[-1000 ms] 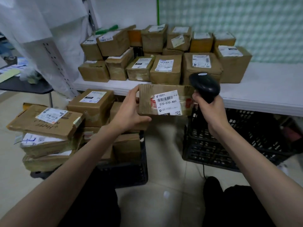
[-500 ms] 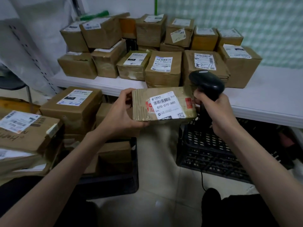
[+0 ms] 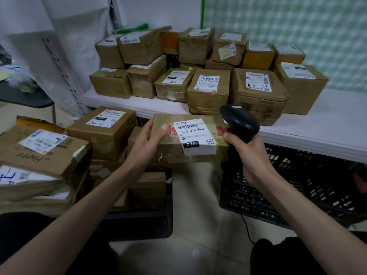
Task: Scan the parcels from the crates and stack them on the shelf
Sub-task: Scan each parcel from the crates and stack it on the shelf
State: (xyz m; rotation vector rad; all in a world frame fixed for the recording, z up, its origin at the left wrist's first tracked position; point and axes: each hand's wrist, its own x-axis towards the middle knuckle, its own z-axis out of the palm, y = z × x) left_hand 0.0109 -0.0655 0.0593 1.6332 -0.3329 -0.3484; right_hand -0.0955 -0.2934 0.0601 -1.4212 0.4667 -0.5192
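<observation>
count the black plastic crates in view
2. One crate sits on the floor at left, packed with parcels; the other crate sits under the white shelf at right. More may be hidden.

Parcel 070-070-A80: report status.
Left hand grips parcel. Right hand grips scanner beside its label. Shelf space free at right.

1. Taped brown cardboard parcels [image 3: 208, 90] are stacked on the long white shelf [image 3: 327, 124].
2. A black slatted plastic crate [image 3: 297, 187] is set beneath it.
3. Left of that, a second black crate [image 3: 139, 225] is filled with parcels.
</observation>
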